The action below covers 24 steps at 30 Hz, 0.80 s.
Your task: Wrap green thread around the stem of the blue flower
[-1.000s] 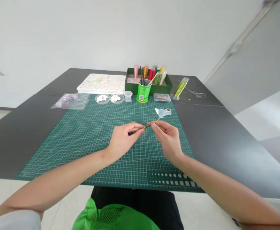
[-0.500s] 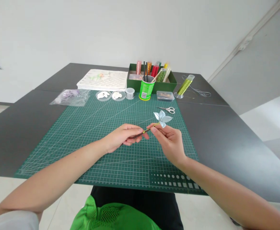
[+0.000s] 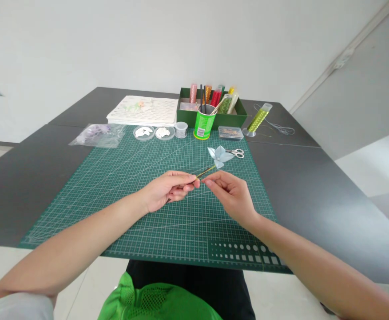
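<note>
As the flower (image 3: pixel 218 155) has swung up toward the scissors (image 3: pixel 236 153), I read the left hand (image 3: pixel 169 190) grip clamped on its stem (image 3: pixel 205 170); right hand (image 3: pixel 232 192) grip: cannot tell.

Green gridded mat (image 3: pixel 121 186); pale blue flower (image 3: pixel 219 155); green cup (image 3: pixel 203 125).

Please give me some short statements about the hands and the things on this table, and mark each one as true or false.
1. The left hand grips the thin stem of a flower. True.
2. The scissors lie on the bare dark table. False: they lie on the green cutting mat, beside the flower.
3. The green cup holds dark sticks. True.
4. The flower is red. False: it is pale blue.
</note>
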Tool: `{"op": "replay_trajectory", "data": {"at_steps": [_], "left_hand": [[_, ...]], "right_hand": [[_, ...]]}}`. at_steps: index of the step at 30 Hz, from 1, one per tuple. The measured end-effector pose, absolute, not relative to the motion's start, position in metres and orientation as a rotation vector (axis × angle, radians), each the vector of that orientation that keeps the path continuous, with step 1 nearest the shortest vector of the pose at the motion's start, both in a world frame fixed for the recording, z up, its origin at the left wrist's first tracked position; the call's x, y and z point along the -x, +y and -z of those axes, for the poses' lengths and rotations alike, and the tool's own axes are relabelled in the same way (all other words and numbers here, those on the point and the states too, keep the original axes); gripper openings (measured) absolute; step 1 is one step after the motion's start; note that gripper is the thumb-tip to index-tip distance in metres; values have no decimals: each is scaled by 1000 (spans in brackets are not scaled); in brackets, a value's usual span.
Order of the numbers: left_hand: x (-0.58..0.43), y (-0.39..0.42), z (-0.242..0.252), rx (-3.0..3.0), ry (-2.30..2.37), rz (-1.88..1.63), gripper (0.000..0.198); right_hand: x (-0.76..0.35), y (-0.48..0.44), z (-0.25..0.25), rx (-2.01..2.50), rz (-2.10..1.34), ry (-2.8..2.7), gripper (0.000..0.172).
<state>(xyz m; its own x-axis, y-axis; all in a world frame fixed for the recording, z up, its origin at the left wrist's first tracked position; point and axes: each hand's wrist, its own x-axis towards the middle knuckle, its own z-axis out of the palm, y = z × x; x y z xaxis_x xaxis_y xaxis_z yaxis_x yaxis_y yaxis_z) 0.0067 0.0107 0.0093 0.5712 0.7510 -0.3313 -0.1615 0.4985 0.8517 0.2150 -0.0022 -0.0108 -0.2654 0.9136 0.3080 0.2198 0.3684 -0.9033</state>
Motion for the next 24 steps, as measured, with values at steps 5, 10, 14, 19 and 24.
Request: {"op": "replay_trajectory", "data": {"at_steps": [5,10,14,19,24], "left_hand": [[-6,11,-9,-870,787,-634,23],[-6,12,-7,-947,886,-649,25],[-6,13,-2,-1005,958,-615,28],[-12,9,2,-1130,1030,-484,30],[-21,-2,2,-1378,1038,-315,31]], "right_hand": [[-223,-6,6,931,-688,-1995,16],[-232,-3,0,702,-453,-2307,21],[-234,-5,-6,518,-535,-2402,23],[-240,-7,-24,441,-802,-2315,23],[-252,2,-34,434,-695,-2362,29]]}}
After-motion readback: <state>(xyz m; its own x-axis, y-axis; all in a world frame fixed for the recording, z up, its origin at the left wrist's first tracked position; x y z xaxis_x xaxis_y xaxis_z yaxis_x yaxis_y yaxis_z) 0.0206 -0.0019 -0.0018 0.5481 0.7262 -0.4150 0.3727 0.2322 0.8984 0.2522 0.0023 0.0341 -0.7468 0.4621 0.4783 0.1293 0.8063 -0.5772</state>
